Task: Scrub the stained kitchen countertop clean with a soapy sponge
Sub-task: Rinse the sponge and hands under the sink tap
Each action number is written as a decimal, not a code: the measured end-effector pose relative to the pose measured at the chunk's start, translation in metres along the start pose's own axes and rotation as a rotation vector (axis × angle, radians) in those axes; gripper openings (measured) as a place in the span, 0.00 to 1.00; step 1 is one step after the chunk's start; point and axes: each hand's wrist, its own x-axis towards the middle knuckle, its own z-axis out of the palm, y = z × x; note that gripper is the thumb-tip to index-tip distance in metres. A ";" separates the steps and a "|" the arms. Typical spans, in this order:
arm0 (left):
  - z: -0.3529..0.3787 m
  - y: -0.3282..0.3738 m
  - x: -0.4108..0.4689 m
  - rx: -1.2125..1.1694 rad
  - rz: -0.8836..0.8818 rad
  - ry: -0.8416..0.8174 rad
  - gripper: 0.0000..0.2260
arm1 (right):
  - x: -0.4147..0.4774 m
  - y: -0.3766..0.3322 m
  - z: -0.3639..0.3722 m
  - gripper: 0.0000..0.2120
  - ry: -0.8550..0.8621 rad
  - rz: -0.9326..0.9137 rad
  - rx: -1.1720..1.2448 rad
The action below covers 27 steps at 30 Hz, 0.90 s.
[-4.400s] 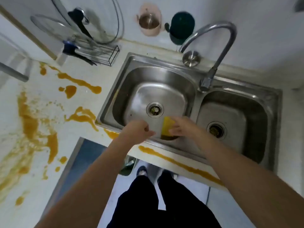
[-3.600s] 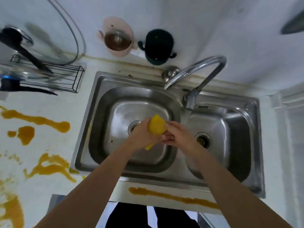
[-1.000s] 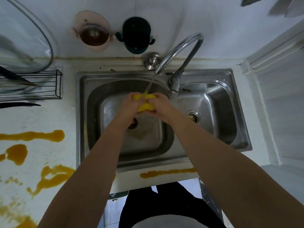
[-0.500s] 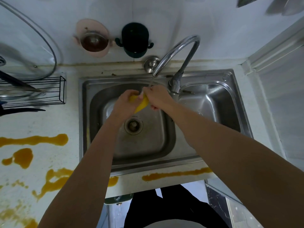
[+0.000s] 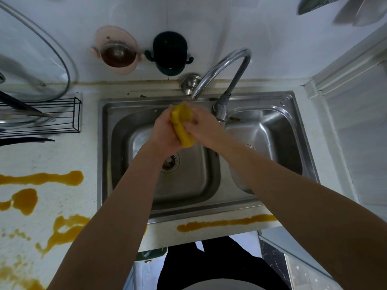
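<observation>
A yellow sponge (image 5: 181, 124) is squeezed between both my hands over the left basin of the steel double sink (image 5: 146, 210), right under the faucet spout (image 5: 219, 68). My left hand (image 5: 165, 135) grips it from the left and my right hand (image 5: 201, 126) grips it from the right. Orange-brown stains (image 5: 41, 178) streak the white countertop (image 5: 62, 151) left of the sink. Another long stain (image 5: 226, 222) runs along the counter's front strip below the sink.
A black wire rack (image 5: 52, 116) with glass lids and utensils stands at the back left. A pink holder (image 5: 117, 51) and a dark green holder (image 5: 169, 53) hang on the wall. A window frame (image 5: 345, 84) borders the right side.
The sponge has been turned upright between my hands and squeezed, slightly lower over the basin. The water stream seen a second ago no longer shows clearly.
</observation>
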 end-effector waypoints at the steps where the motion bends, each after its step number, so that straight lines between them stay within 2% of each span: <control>1: 0.002 0.000 0.001 -0.028 0.018 0.016 0.26 | -0.003 0.003 -0.002 0.24 0.073 0.050 0.016; 4: 0.002 -0.003 0.004 -0.158 0.016 -0.043 0.27 | -0.013 0.017 -0.009 0.23 0.213 0.212 0.037; 7: -0.001 -0.008 0.007 -0.241 0.028 -0.088 0.23 | -0.020 0.027 -0.009 0.19 0.247 0.251 0.095; 10: 0.002 -0.012 0.005 -0.296 0.095 -0.129 0.19 | -0.018 0.031 -0.003 0.21 0.207 0.386 0.338; 13: 0.001 -0.012 0.001 -0.263 0.174 -0.088 0.19 | -0.013 0.021 -0.001 0.20 0.053 0.583 0.751; 15: -0.001 -0.009 -0.004 -0.207 0.218 -0.038 0.19 | -0.008 0.013 0.000 0.15 0.055 0.554 0.849; 19: -0.002 -0.001 -0.019 -0.133 0.305 0.015 0.18 | 0.001 0.004 0.003 0.13 0.091 0.449 0.687; 23: -0.011 0.008 -0.026 -0.033 0.323 0.031 0.28 | 0.002 0.001 0.004 0.08 0.126 0.380 0.713; 27: -0.018 0.011 -0.019 -0.065 0.255 0.072 0.21 | 0.004 0.001 -0.006 0.11 0.174 0.354 0.693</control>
